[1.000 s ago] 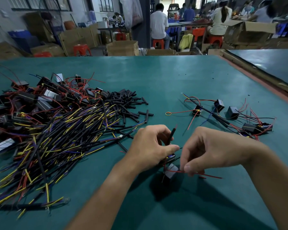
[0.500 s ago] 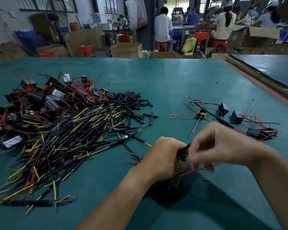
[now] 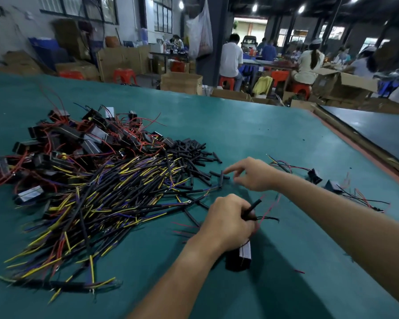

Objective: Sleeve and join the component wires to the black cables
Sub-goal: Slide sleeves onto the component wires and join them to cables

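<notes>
Left hand (image 3: 228, 223) gripped a black sleeve (image 3: 253, 206) and thin wires of the component (image 3: 244, 253), fingers curled tight, component just below the hand, right hand (image 3: 255, 174) hovered by loose sleeves (image 3: 219, 174), fingers apart and empty, black cables (image 3: 106, 199) lay piled at left.

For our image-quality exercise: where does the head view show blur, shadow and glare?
Head view: the outstretched right hand is motion-blurred; the left hand, gripping a thin black cable, shadows the teal table mat; white ceiling lamps glare.
</notes>
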`<action>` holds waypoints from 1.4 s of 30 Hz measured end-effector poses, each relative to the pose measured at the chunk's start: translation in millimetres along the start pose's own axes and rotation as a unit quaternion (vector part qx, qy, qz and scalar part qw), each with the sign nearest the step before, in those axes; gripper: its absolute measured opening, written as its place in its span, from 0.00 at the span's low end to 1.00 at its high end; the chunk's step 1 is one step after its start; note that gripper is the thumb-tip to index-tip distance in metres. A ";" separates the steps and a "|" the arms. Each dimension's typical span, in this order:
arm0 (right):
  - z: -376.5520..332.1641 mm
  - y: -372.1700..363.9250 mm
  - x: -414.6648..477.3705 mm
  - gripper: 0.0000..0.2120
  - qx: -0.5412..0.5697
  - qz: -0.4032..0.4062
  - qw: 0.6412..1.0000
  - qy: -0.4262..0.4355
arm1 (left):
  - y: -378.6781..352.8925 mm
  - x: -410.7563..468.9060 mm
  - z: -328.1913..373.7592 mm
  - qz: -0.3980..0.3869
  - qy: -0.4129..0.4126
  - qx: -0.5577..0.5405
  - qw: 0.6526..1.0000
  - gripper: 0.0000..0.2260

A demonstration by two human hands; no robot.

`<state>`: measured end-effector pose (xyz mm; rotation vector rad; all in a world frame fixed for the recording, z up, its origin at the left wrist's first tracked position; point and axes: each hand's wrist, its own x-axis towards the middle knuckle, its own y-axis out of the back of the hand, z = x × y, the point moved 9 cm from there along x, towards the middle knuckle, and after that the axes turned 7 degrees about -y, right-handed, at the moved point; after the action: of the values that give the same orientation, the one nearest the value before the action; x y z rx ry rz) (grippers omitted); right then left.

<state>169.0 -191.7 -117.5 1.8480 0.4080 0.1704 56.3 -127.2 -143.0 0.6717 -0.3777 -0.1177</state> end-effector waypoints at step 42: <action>29.6 22.7 -112.8 0.06 0.535 0.184 0.824 -0.023 | 21.6 2.8 -4.6 0.140 0.090 -0.356 0.919 0.07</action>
<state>78.1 -264.9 -95.4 3.0421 0.0722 0.1703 60.3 -108.3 -131.9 -0.0981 -0.2231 0.0813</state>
